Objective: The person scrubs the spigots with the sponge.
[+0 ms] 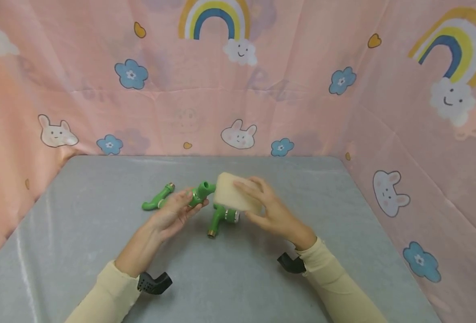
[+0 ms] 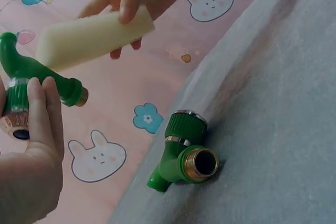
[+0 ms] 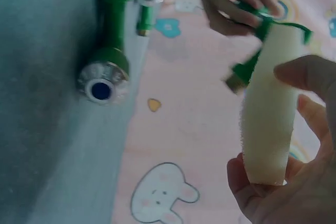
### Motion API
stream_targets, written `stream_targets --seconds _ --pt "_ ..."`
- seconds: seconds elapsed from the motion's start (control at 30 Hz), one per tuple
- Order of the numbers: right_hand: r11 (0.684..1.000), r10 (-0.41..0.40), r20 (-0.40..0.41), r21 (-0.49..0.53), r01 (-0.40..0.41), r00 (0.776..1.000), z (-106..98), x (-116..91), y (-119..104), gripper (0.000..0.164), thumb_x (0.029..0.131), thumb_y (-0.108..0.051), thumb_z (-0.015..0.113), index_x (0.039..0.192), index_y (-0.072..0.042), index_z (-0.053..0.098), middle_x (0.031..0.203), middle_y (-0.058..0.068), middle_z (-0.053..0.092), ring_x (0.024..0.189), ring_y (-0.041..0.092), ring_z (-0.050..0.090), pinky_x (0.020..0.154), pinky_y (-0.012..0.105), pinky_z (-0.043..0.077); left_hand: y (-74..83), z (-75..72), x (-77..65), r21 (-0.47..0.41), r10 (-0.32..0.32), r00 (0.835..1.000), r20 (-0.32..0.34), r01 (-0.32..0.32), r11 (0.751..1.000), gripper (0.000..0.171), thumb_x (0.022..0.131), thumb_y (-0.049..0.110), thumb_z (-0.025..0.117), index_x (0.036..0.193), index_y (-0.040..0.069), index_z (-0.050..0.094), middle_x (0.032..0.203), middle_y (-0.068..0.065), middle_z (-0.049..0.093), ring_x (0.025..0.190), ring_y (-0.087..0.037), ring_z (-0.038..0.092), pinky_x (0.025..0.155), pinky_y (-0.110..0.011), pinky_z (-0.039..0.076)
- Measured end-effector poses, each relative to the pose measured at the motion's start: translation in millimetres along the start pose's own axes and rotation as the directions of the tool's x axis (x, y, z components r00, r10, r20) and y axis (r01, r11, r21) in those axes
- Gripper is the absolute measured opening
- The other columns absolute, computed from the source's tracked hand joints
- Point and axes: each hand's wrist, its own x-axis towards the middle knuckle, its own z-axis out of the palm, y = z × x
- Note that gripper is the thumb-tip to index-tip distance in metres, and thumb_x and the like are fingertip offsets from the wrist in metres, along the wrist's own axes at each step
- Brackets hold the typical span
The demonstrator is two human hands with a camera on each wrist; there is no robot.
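Note:
My left hand (image 1: 175, 213) holds a green faucet (image 1: 200, 193) up above the table, its fingers round the knob end, as the left wrist view shows. A pale cream sponge (image 1: 235, 193) is in my right hand (image 1: 274, 211), pinched between thumb and fingers. The sponge's edge meets the faucet's green body in the left wrist view. Below them, a second green faucet (image 2: 181, 156) with a brass threaded end lies on the table. Behind my left hand lies another green faucet (image 1: 157, 199), partly hidden by that hand.
The grey cloth-covered table (image 1: 302, 278) runs back to a pink curtain (image 1: 173, 107) printed with rainbows, rabbits and flowers. The curtain also hangs along both sides. Black wrist mounts (image 1: 155, 283) stick out from both sleeves.

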Motion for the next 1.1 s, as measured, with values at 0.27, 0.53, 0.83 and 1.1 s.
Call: stream_targets --seconds 0.27,0.53,0.83,1.1 --pt "0.997 0.050 -0.025 -0.052 -0.051 0.998 0 -1 4 0.068 0.087 -0.003 0.069 0.150 -0.022 0.050 0.151 0.023 0.037 0.132 0.043 0.043 0.098 0.058 0.049 1.1 5.4 -3.1 0.062 0.005 0.994 0.113 -0.012 0.998 0.017 0.100 0.008 0.062 0.116 0.013 0.064 0.113 0.004 0.071 0.107 -0.008 0.072 0.096 -0.015 0.054" --pt "0.987 0.158 -0.021 0.018 -0.158 0.987 -12 0 30 0.066 0.092 -0.002 0.065 0.153 -0.017 0.046 0.154 0.024 0.032 0.132 0.042 0.042 0.100 0.054 0.045 6.1 7.1 -5.6 0.036 0.090 0.989 0.116 -0.095 0.995 0.019 0.104 0.017 0.056 0.112 0.020 0.073 0.119 0.008 0.071 0.112 -0.010 0.071 0.102 -0.020 0.053" --pt "0.994 0.042 -0.045 0.104 -0.037 0.998 -20 -2 8 0.065 0.091 -0.007 0.067 0.152 -0.019 0.048 0.152 0.017 0.037 0.126 0.036 0.047 0.096 0.046 0.045 -0.4 6.4 -2.1 0.171 -0.032 0.994 0.104 0.014 0.985 0.030 0.109 0.033 0.043 0.111 0.024 0.071 0.106 0.009 0.077 0.096 -0.002 0.071 0.078 -0.014 0.055" --pt "0.992 0.109 -0.009 0.068 -0.109 0.994 -24 -3 16 0.067 0.091 -0.003 0.066 0.153 -0.020 0.045 0.153 0.019 0.035 0.126 0.038 0.048 0.096 0.050 0.047 2.4 8.9 -4.7 0.105 -0.056 0.996 0.072 0.048 0.993 0.039 0.109 0.042 0.035 0.114 0.018 0.065 0.099 0.006 0.077 0.081 -0.001 0.070 0.069 -0.012 0.054"
